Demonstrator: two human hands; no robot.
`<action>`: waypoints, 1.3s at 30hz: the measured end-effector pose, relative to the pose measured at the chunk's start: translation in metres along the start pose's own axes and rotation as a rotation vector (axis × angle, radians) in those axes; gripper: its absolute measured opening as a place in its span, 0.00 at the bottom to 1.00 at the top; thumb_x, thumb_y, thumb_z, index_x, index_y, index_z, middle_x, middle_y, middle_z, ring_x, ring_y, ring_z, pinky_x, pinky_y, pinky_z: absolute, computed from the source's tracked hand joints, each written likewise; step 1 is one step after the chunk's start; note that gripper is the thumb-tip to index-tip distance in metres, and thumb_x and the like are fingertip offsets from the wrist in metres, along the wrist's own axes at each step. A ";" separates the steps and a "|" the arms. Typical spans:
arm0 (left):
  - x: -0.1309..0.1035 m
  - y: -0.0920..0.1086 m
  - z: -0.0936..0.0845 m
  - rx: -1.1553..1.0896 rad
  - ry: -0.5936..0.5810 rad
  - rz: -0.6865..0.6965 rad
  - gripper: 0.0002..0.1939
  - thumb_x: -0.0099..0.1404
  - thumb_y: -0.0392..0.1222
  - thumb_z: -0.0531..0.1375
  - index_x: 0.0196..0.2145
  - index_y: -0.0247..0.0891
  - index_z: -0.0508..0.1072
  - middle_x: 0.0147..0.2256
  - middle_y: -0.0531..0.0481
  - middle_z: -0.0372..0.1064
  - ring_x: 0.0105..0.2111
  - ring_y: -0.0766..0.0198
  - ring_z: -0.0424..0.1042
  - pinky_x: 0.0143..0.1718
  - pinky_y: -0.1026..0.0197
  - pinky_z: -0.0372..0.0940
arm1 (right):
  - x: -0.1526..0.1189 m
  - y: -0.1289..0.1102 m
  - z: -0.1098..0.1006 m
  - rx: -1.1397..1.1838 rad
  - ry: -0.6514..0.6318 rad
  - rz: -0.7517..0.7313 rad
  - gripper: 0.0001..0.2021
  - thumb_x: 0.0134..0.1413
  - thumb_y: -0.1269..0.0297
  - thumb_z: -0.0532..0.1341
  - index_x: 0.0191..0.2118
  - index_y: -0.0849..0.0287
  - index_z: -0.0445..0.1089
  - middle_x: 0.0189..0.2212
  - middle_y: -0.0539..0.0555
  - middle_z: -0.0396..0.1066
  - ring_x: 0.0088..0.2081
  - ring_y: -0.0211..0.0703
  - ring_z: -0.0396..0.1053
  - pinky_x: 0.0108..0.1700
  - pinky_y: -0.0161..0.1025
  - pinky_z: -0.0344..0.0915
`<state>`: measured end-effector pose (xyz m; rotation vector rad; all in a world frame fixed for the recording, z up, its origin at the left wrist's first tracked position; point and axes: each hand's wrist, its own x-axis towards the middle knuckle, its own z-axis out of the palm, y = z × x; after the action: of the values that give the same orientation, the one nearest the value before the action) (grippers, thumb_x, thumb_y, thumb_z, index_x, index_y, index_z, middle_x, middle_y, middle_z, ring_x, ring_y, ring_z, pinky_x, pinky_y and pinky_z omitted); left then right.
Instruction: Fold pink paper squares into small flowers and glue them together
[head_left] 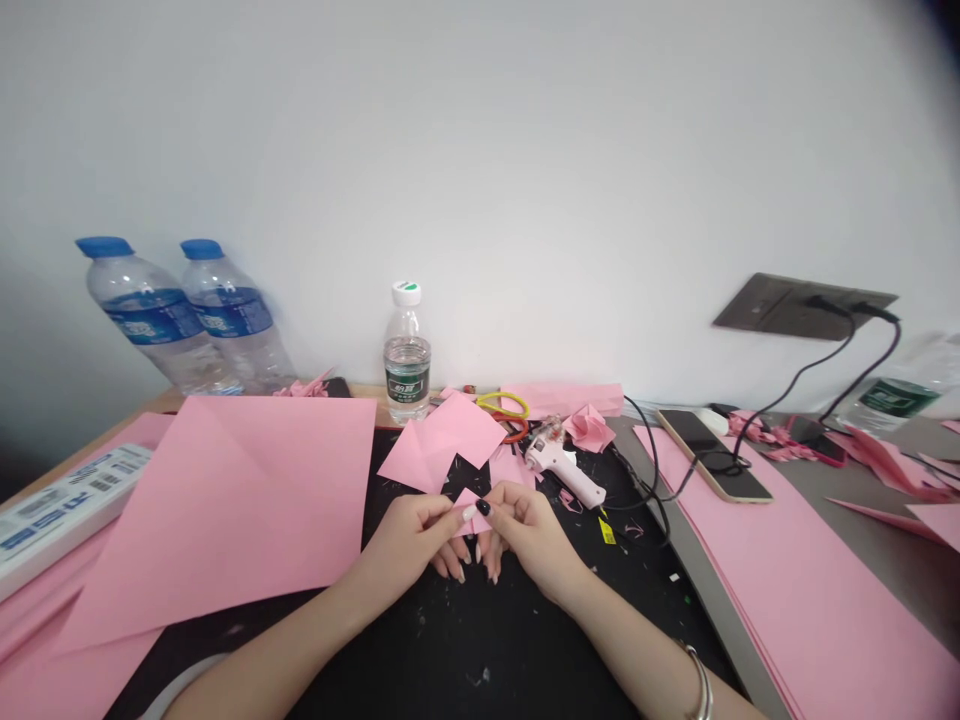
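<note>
Over a black mat (397, 660), left hand (409, 540) and right hand (540, 540) pinch one small pink paper (466, 497).
Thumbs and forefingers close on it, other fingers curled below, probably to steady it.

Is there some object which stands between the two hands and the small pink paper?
Nothing visible does: the left hand and the right hand both pinch the small pink paper. Other pink sheets and the glue gun lie beyond it, not between.
</note>
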<state>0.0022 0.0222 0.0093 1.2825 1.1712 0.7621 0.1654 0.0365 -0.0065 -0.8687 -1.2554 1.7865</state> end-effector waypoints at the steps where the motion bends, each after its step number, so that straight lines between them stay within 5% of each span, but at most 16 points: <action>1: 0.000 0.000 0.000 -0.001 0.001 -0.004 0.17 0.60 0.49 0.55 0.20 0.35 0.66 0.19 0.52 0.70 0.17 0.64 0.73 0.18 0.66 0.65 | 0.000 0.000 0.000 0.000 -0.001 0.001 0.14 0.52 0.55 0.62 0.29 0.61 0.62 0.16 0.50 0.71 0.12 0.34 0.66 0.14 0.28 0.62; 17: -0.002 0.002 0.000 -0.010 0.027 0.000 0.19 0.60 0.52 0.55 0.19 0.35 0.65 0.16 0.53 0.69 0.15 0.64 0.72 0.16 0.67 0.62 | -0.001 0.000 0.002 -0.060 -0.001 0.011 0.16 0.51 0.51 0.61 0.28 0.60 0.59 0.16 0.49 0.70 0.12 0.35 0.65 0.14 0.30 0.60; 24: -0.002 0.002 0.000 -0.035 0.015 -0.031 0.18 0.59 0.55 0.55 0.25 0.35 0.68 0.23 0.49 0.74 0.24 0.59 0.77 0.26 0.61 0.69 | -0.002 -0.001 0.004 -0.095 0.036 -0.027 0.16 0.51 0.50 0.60 0.28 0.58 0.59 0.15 0.47 0.69 0.11 0.34 0.63 0.14 0.30 0.60; 30: -0.003 -0.002 0.000 0.019 0.037 0.025 0.19 0.62 0.54 0.53 0.24 0.36 0.66 0.20 0.50 0.73 0.20 0.58 0.76 0.21 0.61 0.68 | -0.003 0.000 0.006 -0.128 0.040 -0.006 0.16 0.51 0.51 0.60 0.28 0.58 0.58 0.15 0.46 0.68 0.11 0.33 0.62 0.14 0.30 0.60; 39: -0.003 -0.001 -0.001 -0.031 -0.041 0.012 0.16 0.62 0.52 0.54 0.28 0.35 0.68 0.27 0.48 0.76 0.29 0.56 0.78 0.31 0.58 0.71 | -0.003 0.000 0.003 -0.194 0.076 -0.047 0.15 0.53 0.52 0.59 0.28 0.58 0.57 0.14 0.45 0.66 0.10 0.32 0.59 0.13 0.29 0.57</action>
<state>0.0006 0.0196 0.0094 1.2747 1.1158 0.7563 0.1643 0.0331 -0.0056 -0.9974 -1.4042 1.5986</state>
